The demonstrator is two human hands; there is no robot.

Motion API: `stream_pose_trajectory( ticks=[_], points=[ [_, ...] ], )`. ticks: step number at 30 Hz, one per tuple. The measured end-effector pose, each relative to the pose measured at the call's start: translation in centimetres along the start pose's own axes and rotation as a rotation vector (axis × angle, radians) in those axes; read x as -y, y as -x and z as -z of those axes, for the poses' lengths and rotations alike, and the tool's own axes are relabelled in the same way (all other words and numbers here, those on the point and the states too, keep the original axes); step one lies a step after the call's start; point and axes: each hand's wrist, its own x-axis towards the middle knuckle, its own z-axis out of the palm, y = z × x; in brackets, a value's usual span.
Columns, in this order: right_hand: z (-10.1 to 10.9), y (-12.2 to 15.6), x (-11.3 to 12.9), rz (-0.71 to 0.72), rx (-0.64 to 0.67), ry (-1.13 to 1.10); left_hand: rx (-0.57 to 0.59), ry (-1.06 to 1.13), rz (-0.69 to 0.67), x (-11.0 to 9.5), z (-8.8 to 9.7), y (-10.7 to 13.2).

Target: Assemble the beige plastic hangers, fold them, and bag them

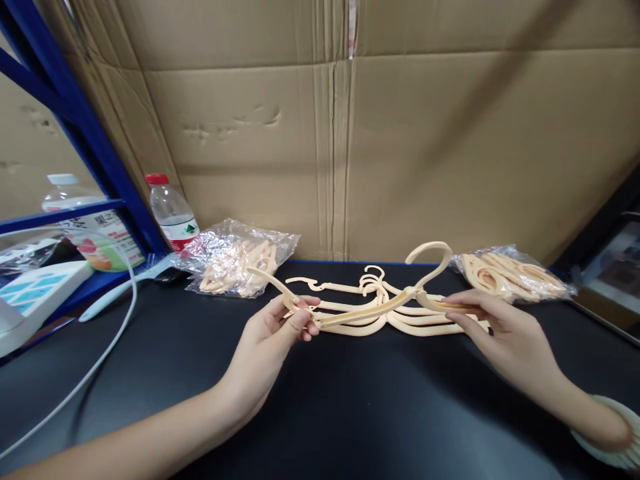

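Between my hands, above the black table, is a beige plastic folding hanger with its hook pointing up. My left hand pinches its left arm near the joint, where an end piece sticks out up and to the left. My right hand has its thumb and fingers closed on the right arm, which comes toward me at a slant. Behind and below lie several more beige hangers, spread out and overlapping on the table, their hooks toward the back. My hands partly cover their ends.
Clear plastic bags of beige hanger parts lie at back left and back right. A red-capped bottle stands by a blue metal frame. A white cable loops across the left side. Cardboard walls the back.
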Motion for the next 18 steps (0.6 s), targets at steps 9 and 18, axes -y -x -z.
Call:
stream_pose_trajectory(
  ticks=[9,18],
  points=[
    [-0.7,1.01,-0.01,-0.081,0.02,-0.091,0.018,0.133,0.05,-0.09,-0.32,0.04],
    [-0.65,1.1,-0.46,-0.09,0.001,-0.088,0.08,0.137,0.038,0.06,-0.12,-0.1]
  ],
)
